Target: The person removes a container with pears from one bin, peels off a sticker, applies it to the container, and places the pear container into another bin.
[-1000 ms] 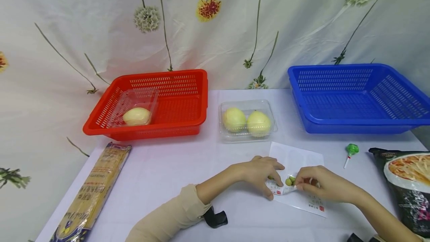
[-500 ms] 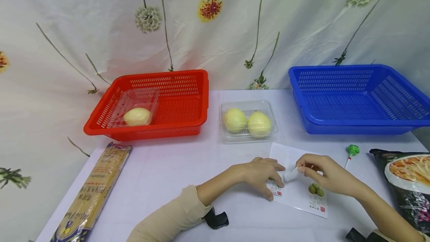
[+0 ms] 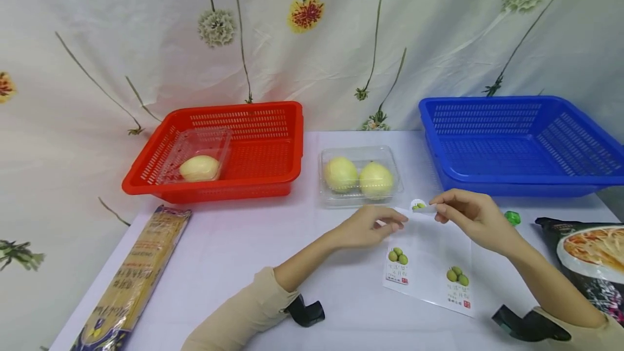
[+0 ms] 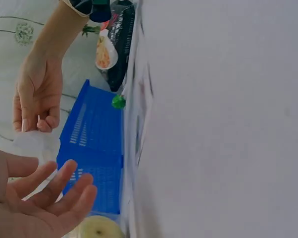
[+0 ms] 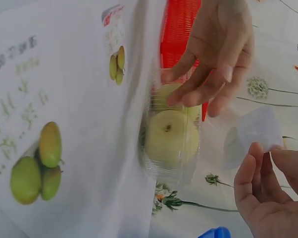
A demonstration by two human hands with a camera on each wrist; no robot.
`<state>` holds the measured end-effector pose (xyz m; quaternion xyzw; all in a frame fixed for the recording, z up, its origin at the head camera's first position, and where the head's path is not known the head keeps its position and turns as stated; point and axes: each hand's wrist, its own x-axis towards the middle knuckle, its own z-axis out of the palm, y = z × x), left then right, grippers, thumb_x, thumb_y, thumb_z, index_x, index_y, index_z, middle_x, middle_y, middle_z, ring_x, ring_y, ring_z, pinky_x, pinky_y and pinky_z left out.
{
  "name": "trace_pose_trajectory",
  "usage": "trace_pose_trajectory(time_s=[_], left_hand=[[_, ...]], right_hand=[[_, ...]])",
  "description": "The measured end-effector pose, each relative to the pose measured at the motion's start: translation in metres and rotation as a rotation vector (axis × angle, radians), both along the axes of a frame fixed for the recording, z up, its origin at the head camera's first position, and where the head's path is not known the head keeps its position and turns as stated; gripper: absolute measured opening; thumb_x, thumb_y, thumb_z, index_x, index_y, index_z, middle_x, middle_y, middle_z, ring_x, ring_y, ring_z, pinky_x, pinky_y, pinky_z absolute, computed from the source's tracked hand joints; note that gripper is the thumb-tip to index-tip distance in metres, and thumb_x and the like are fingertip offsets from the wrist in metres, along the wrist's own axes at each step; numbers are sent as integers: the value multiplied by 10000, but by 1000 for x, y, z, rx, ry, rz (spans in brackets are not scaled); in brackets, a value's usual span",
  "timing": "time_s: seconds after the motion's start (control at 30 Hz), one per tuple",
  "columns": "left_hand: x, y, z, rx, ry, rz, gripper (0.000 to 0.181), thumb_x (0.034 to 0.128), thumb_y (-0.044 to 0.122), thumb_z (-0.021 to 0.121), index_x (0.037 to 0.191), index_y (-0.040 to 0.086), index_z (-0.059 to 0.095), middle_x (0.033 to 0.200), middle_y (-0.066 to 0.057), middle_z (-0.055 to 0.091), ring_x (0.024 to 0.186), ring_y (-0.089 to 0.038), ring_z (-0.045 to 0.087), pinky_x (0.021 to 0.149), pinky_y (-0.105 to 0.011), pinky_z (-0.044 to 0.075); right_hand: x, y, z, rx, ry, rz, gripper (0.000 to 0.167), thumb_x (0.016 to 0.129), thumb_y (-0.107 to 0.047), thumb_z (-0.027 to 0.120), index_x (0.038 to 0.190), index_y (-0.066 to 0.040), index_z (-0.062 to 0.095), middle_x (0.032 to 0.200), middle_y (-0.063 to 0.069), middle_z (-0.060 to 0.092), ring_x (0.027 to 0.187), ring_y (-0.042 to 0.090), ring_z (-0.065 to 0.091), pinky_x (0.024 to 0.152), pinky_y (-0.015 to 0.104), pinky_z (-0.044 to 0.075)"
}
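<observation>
My right hand (image 3: 475,218) pinches a small peeled sticker (image 3: 419,206) between thumb and fingertips, raised above the white sticker sheet (image 3: 424,248). Its pale back (image 5: 258,131) faces the right wrist view, and a green fruit print shows in the head view. Left of the sticker, my left hand (image 3: 363,226) hovers with nothing in it; the left wrist view shows its fingers (image 4: 72,198) spread and loosely bent, just below the sticker. Two printed labels with green fruit lie on the sheet. Behind it stands a lidded clear box (image 3: 358,150) holding two yellow-green pears (image 3: 375,180).
A red basket (image 3: 229,191) at back left holds a clear tray with one pale fruit (image 3: 199,168). At back right stands a blue basket (image 3: 517,186). A green lollipop (image 3: 512,218), partly hidden, and a black noodle bag (image 3: 585,264) lie right; a noodle packet (image 3: 134,280) lies left.
My right hand has peeled the sticker off the sheet and lifted it back towards the pear box. My left hand has let go of the sheet's left side and risen.
</observation>
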<state>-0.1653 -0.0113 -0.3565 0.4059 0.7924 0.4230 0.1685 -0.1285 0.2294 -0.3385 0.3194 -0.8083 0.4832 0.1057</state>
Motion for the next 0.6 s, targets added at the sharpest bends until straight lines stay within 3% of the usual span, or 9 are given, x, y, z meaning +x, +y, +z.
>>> trace_pose_trajectory(time_s=[0.17, 0.27, 0.4, 0.5, 0.6], left_hand=[[-12, -6, 17, 313, -356, 143, 358, 1000, 66, 412, 1303, -121, 450, 1146, -321, 583, 1026, -402, 612, 812, -302, 536], [-17, -8, 26, 405, -457, 222, 379, 1008, 105, 411, 1314, -117, 438, 1143, -290, 577, 998, -358, 635, 818, -345, 538], [-24, -8, 31, 463, -440, 378, 326, 965, 90, 509, 1235, -91, 536, 1021, -199, 624, 823, -222, 662, 759, -348, 556], [-29, -10, 33, 473, -350, 503, 256, 906, 41, 589, 1125, -89, 613, 926, -179, 661, 696, -172, 643, 688, -331, 565], [-38, -14, 36, 451, -255, 582, 198, 867, 24, 634, 1024, -93, 658, 862, -165, 669, 639, -156, 619, 637, -309, 561]], right_hand=[[-10, -12, 10, -37, 45, 40, 166, 841, 183, 539, 951, 85, 618, 855, 5, 653, 756, 57, 609, 693, 159, 514], [-15, -22, 14, -57, 60, 62, 203, 832, 201, 534, 960, 75, 629, 904, -5, 656, 813, 54, 614, 728, 169, 517], [-20, -38, 15, -51, 88, 55, 240, 812, 218, 546, 964, 63, 650, 944, 44, 660, 875, 66, 609, 782, 168, 509], [-27, -51, 13, 7, 175, -2, 245, 792, 198, 593, 950, 30, 676, 942, 81, 672, 884, 98, 614, 799, 141, 489], [-36, -61, 10, 53, 270, -42, 247, 772, 182, 630, 931, 5, 695, 923, 77, 681, 854, 149, 626, 772, 124, 480]])
